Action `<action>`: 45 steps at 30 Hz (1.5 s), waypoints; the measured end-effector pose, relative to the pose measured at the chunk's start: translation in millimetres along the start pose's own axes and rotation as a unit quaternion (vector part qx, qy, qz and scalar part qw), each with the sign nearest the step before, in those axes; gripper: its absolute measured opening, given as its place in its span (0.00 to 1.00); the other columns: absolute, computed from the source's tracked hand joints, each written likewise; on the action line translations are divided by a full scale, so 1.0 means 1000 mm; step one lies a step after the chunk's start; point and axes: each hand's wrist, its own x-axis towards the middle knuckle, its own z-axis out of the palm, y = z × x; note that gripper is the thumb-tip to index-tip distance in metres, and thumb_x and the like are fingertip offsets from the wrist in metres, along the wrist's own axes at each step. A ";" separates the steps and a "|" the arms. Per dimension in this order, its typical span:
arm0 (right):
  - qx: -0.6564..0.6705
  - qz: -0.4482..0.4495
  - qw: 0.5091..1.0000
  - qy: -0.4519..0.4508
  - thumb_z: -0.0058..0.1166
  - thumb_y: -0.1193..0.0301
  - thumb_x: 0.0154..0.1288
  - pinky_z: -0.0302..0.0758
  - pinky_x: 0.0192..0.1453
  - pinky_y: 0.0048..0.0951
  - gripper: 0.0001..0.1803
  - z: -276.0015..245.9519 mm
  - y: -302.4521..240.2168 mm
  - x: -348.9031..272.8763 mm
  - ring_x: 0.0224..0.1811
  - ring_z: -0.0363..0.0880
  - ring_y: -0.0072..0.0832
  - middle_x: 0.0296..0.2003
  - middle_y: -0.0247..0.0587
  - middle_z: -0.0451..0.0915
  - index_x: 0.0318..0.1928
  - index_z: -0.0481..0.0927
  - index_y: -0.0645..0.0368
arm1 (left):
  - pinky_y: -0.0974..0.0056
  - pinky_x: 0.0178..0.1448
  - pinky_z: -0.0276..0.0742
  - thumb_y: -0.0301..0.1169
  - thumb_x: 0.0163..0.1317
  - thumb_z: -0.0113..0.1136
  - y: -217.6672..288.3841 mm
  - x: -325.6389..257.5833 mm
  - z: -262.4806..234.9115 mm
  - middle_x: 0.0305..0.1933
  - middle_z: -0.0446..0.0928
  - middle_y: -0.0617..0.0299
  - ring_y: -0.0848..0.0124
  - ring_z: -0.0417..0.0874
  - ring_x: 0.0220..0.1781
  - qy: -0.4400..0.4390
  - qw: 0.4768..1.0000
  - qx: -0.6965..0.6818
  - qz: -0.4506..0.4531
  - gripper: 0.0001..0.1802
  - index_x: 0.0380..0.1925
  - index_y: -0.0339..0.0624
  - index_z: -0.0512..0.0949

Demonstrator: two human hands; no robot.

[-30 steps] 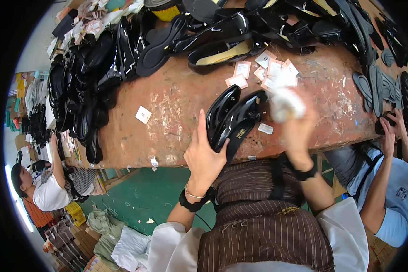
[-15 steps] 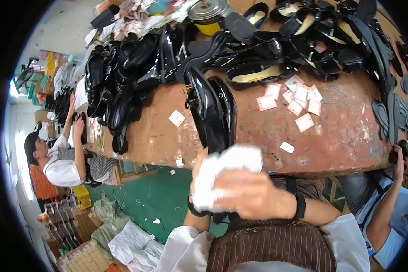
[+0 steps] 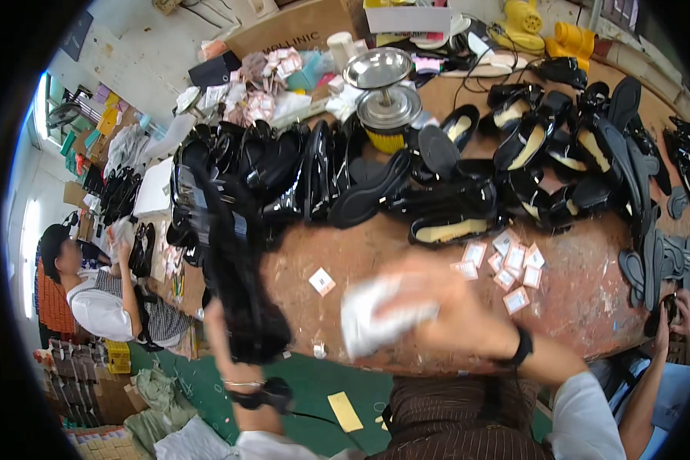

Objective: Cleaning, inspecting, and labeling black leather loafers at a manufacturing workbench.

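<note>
My left hand (image 3: pixel 222 341) is closed round a pair of glossy black shoes (image 3: pixel 249 295), smeared by motion. The shoes rise from my grip at the left, in front of the heap of black patent shoes (image 3: pixel 284 165). In my right hand (image 3: pixel 456 303) is a bunched white cloth (image 3: pixel 376 318), held above the front part of the worn reddish-brown table (image 3: pixel 575 314). Cloth and shoes are apart. A small white tag (image 3: pixel 322 281) lies between the two hands, and more square tags (image 3: pixel 517 264) are scattered beyond my right hand.
Black shoes with pale insoles (image 3: pixel 456 228) lie along the back. Behind them stand a metal pump-top can (image 3: pixel 387 107) and a cardboard box (image 3: pixel 291 38). Dark grey soles (image 3: pixel 655 253) lie at the right. One person (image 3: pixel 103 307) works at the left; another person's hands (image 3: pixel 678 318) are at the right.
My left hand has swung the shoes to the left, away from the cloth. My right hand has moved up and right with the cloth. The view now takes in more of the table's back.
</note>
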 end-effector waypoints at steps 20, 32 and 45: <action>-0.478 0.032 0.872 -0.104 0.60 0.78 0.48 0.67 0.69 0.47 0.10 -0.113 0.074 0.022 0.42 0.78 0.38 0.29 0.38 0.77 0.34 0.79 0.58 | 0.54 0.71 0.63 0.51 0.66 0.60 0.114 0.335 -0.174 0.64 0.74 0.38 0.47 0.72 0.67 0.323 0.545 0.612 0.474 0.38 0.65 0.30 0.70; -0.300 -0.038 0.952 0.052 0.60 0.69 0.57 0.75 0.60 0.44 0.12 -0.012 -0.014 -0.083 0.39 0.77 0.33 0.32 0.36 0.76 0.42 0.82 0.58 | 0.60 0.54 0.78 0.23 0.55 0.60 -0.115 -0.061 0.155 0.53 0.75 0.56 0.64 0.79 0.51 -0.129 0.969 -0.026 -0.210 0.31 0.62 0.37 0.67; -0.667 0.308 0.519 0.437 0.51 0.77 0.60 0.77 0.50 0.49 0.13 -0.310 0.008 -0.262 0.47 0.78 0.51 0.42 0.54 0.79 0.46 0.81 0.62 | 0.61 0.59 0.76 0.23 0.57 0.56 -0.140 -0.064 0.078 0.58 0.74 0.46 0.58 0.79 0.55 -0.295 0.892 0.267 -0.214 0.34 0.66 0.33 0.65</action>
